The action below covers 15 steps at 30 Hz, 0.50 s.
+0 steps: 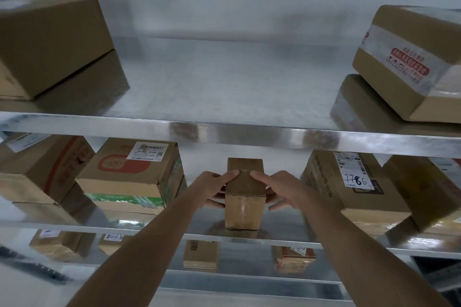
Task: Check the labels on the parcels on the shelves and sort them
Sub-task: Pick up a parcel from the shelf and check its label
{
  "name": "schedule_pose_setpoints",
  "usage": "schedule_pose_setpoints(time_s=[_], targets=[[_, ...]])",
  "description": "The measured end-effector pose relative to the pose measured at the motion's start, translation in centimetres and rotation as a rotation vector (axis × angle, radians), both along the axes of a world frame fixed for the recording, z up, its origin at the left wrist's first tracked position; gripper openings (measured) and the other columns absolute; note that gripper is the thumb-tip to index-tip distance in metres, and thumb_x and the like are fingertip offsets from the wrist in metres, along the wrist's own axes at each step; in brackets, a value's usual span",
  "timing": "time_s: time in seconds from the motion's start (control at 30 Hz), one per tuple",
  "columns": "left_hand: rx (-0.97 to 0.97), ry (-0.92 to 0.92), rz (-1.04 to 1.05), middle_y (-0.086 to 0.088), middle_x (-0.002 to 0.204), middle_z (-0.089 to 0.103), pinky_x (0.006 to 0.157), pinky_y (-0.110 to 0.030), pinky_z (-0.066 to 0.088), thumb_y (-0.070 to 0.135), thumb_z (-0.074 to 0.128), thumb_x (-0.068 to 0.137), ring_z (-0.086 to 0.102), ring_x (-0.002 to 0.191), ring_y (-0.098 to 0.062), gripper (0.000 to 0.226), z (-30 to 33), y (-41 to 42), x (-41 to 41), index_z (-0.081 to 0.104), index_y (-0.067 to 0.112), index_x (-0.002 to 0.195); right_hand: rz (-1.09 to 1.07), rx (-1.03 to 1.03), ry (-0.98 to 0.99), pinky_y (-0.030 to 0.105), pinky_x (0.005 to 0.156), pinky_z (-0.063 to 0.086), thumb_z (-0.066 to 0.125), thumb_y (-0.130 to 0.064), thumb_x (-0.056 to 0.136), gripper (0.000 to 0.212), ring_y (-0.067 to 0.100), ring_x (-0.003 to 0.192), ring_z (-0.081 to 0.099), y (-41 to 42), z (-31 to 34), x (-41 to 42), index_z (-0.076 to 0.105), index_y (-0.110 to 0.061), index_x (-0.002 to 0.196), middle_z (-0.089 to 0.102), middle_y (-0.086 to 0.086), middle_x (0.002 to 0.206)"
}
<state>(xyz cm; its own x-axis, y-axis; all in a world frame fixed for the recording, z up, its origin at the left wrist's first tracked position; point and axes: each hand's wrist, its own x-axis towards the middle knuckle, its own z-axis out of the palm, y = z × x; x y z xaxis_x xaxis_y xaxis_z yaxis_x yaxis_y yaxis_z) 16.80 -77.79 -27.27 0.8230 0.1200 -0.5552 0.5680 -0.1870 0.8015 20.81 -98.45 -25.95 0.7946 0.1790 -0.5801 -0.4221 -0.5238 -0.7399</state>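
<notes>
Our two bare forearms reach up from the bottom edge toward the middle shelf, and between them stands the small parcel. We hold it from both sides: our left hand has its thumb laid on the top face and its fingers curled round the left side, while our right hand mirrors it, thumb on top and fingers wrapped round the right side. The two thumb tips lie near each other on the top face but do not touch. We see the parcel's base sitting at the front edge of the middle shelf, upright, about midway along it.

We see a plain brown cardboard box, taller than it is wide, with clear tape running down its front face and over the top. No label shows on the faces turned to us.

To its left on the same shelf sits a box with a red emblem and a white barcode label; to its right a box marked 7786 in handwriting on its label. On the top shelf a large brown box stands far left and a taped box with red print far right, both well apart from our hands. More small parcels lie on the shelf below.
</notes>
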Motion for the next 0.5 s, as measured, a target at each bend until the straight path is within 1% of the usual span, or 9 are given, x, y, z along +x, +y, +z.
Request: schedule_pose_setpoints(time_s=[0.1, 0.27, 0.43, 0.5], targets=[[-0.061, 0.016, -0.032, -0.012, 0.105, 0.075, 0.083, -0.048, 0.063, 0.044, 0.078, 0.086, 0.075, 0.093, -0.026, 0.057, 0.6, 0.2, 0.6, 0.067, 0.0, 0.119, -0.018, 0.06, 0.03, 0.048, 0.082, 0.063, 0.078, -0.041, 0.087, 0.051, 0.031, 0.087, 0.077, 0.1, 0.8, 0.4, 0.065, -0.003, 0.117, 0.074, 0.016, 0.105], [-0.079, 0.119, -0.103, -0.016, 0.105, 0.076, 0.086, -0.049, 0.062, 0.041, 0.084, 0.08, 0.075, 0.095, -0.029, 0.059, 0.9, 0.3, 1.5, 0.065, -0.003, 0.115, 0.012, 0.056, 0.095, 0.046, 0.079, 0.064, 0.084, -0.037, 0.081, 0.051, 0.034, 0.088, 0.075, 0.3, 1.4, 0.8, 0.064, -0.002, 0.113, 0.073, 0.019, 0.105], [-0.113, 0.175, -0.134, -0.017, 0.106, 0.075, 0.083, -0.045, 0.062, 0.035, 0.084, 0.081, 0.074, 0.094, -0.029, 0.055, 1.0, 0.5, 2.0, 0.064, -0.002, 0.117, 0.047, 0.061, 0.138, 0.047, 0.08, 0.063, 0.085, -0.031, 0.081, 0.053, 0.036, 0.094, 0.074, 0.5, 1.6, 1.3, 0.063, -0.001, 0.119, 0.073, 0.02, 0.11], [-0.122, 0.18, -0.144, -0.016, 0.107, 0.075, 0.082, -0.045, 0.062, 0.032, 0.084, 0.081, 0.074, 0.095, -0.03, 0.053, 0.9, 0.5, 2.3, 0.064, -0.001, 0.118, 0.055, 0.062, 0.146, 0.045, 0.077, 0.064, 0.084, -0.029, 0.082, 0.052, 0.035, 0.095, 0.074, 0.5, 1.6, 1.6, 0.063, -0.001, 0.12, 0.072, 0.019, 0.11]])
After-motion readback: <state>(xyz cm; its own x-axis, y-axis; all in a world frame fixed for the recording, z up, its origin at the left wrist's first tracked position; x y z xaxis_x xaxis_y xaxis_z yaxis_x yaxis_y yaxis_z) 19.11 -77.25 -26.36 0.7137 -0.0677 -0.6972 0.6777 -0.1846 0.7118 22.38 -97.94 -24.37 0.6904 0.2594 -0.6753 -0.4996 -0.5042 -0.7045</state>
